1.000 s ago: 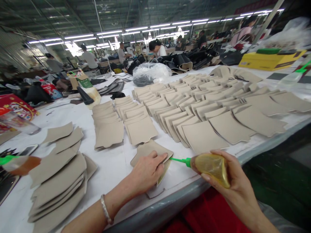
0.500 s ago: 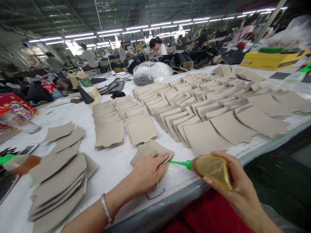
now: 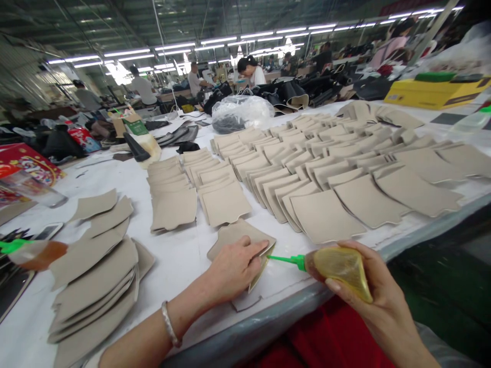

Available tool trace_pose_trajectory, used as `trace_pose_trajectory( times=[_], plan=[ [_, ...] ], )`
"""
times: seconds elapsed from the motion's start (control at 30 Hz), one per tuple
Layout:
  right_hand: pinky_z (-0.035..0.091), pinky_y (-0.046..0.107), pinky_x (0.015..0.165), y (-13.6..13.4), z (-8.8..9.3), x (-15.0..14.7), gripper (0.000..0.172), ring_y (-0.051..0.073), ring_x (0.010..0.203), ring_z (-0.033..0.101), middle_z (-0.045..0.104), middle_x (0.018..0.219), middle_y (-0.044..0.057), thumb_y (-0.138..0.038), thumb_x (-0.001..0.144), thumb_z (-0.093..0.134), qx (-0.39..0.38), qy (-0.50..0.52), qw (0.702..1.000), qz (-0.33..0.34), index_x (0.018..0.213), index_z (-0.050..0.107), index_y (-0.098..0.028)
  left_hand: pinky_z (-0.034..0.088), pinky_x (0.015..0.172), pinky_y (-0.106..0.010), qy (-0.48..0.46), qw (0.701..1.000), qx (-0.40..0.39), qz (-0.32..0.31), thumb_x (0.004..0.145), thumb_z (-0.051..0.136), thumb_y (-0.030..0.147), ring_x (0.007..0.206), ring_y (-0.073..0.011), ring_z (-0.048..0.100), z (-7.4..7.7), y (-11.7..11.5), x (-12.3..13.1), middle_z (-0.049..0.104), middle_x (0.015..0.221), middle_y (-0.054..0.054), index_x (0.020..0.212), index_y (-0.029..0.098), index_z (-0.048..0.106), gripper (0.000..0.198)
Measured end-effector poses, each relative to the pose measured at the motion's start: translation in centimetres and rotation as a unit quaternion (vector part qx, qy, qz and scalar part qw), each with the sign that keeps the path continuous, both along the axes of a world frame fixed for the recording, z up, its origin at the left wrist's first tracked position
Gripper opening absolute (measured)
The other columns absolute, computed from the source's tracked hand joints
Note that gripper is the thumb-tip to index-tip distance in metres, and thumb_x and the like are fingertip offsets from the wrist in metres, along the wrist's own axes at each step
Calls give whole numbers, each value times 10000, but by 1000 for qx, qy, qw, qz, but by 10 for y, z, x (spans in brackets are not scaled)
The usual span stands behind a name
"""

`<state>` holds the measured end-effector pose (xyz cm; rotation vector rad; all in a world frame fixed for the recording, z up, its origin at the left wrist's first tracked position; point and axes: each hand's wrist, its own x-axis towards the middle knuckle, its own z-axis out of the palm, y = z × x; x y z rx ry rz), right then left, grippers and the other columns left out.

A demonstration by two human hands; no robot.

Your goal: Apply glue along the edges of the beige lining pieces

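My left hand point(image 3: 240, 266) bends a beige leather-like piece point(image 3: 226, 237) on the table, its index finger pressed along the raised edge and the thumb side hidden beneath. In my right hand point(image 3: 378, 291) is a squeeze bottle point(image 3: 339, 268) of amber liquid, lying tilted almost level between fingers and thumb. Its thin green nozzle point(image 3: 286, 259) points left, and the tip meets or nearly meets the folded edge of the piece, just below my left index fingertip. A glossy, yellowish strip shows along that edge.
Overlapping rows of beige pieces point(image 3: 326, 214) spread behind my hands, and a loose stack point(image 3: 95, 278) lies at left. Beside that stack rests another green-capped bottle point(image 3: 42, 254). Farther back are a plastic-wrapped bundle point(image 3: 241, 113) and a yellow box point(image 3: 433, 93). Several people work beyond.
The view has shifted slightly. My right hand and the bottle have moved a touch to the right, the nozzle tip staying at the piece's edge. My left hand keeps its hold.
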<state>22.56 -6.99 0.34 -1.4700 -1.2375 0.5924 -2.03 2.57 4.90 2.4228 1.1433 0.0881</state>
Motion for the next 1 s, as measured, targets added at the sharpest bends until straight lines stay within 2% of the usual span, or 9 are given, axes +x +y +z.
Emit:
trace_pose_trajectory(
  times=[0.23,0.4,0.47,0.6,0.7,0.83,0.9,1.0],
  plan=[
    [475,327,796,7,-3,0,540,258,937,567,551,1105,43,-450,761,767,19,5,999,-33,1204,518,-266,438,728,-290,0,1000,-6,0,957,305,259,758,-169,579,0,0,0,578,929,-24,1359,308,492,446],
    [474,282,802,-2,-11,-3,541,230,940,579,564,1105,23,-446,800,752,-28,53,998,27,1247,492,-289,440,741,-291,3,1000,-1,1,939,317,242,751,-168,573,1,1,0,574,915,-23,1343,299,508,451],
    [472,292,803,0,-11,-1,564,236,937,582,567,1108,28,-445,793,759,-29,61,997,28,1258,484,-287,441,742,-293,1,1000,-2,2,940,312,243,749,-167,573,1,1,0,573,916,-22,1349,301,501,454],
    [476,329,797,8,-8,3,565,257,925,568,558,1102,42,-473,753,768,1,14,999,-30,1213,515,-264,446,742,-299,-7,1000,-9,0,950,300,253,750,-171,579,1,0,0,571,918,-19,1354,313,492,451],
    [495,333,812,1,-7,-2,559,266,952,571,552,1126,51,-469,758,762,-8,4,1000,-18,1214,518,-257,449,756,-299,-2,1000,-9,2,949,304,252,759,-174,581,0,-1,-1,577,920,-26,1352,302,499,451],
    [526,299,772,-16,-3,-17,585,263,931,604,582,1084,63,-467,770,760,-61,89,994,24,1238,487,-247,449,787,-305,4,1000,-5,6,943,313,246,792,-180,589,0,0,0,586,955,-36,1365,291,486,458],
    [516,282,784,-19,2,-23,579,257,940,600,584,1065,57,-472,773,754,-70,124,990,9,1231,483,-242,451,788,-310,5,1000,-6,6,941,313,247,793,-182,592,0,0,0,588,959,-37,1370,289,480,462],
    [494,255,813,-16,9,-28,557,242,966,577,566,1100,41,-459,761,757,-57,111,992,-26,1206,504,-239,452,783,-310,2,1000,-6,11,942,313,250,786,-181,597,0,-1,-1,587,945,-34,1362,292,487,457]
  ],
)
